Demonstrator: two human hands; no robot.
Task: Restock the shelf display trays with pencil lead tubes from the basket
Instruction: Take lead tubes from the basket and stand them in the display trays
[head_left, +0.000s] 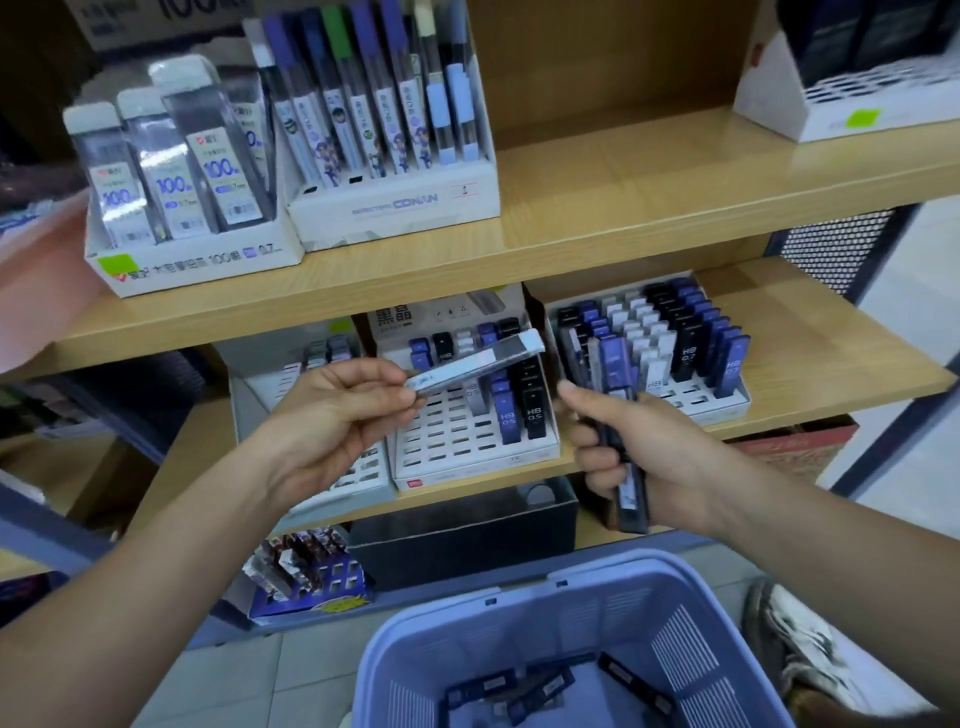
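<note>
My left hand (343, 410) pinches one grey-and-white lead tube (475, 362) by its end, held slanted in front of the middle white slotted tray (452, 441). That tray has many bare slots and a few blue and black HB 0.5 tubes (519, 410) at its right. My right hand (634, 441) grips a bundle of several dark blue lead tubes (618, 410), upright, in front of the right tray (696, 400), which is mostly full. Below, the lilac basket (670, 623) holds several dark tubes (540, 691) on its bottom.
The upper wooden shelf (623, 202) carries a box of 100-lead packs (182, 208) and a Conan tube display (389, 156). A third slotted tray (363, 467) sits partly behind my left wrist. A black box (462, 530) and a blue display (311, 577) stand lower down.
</note>
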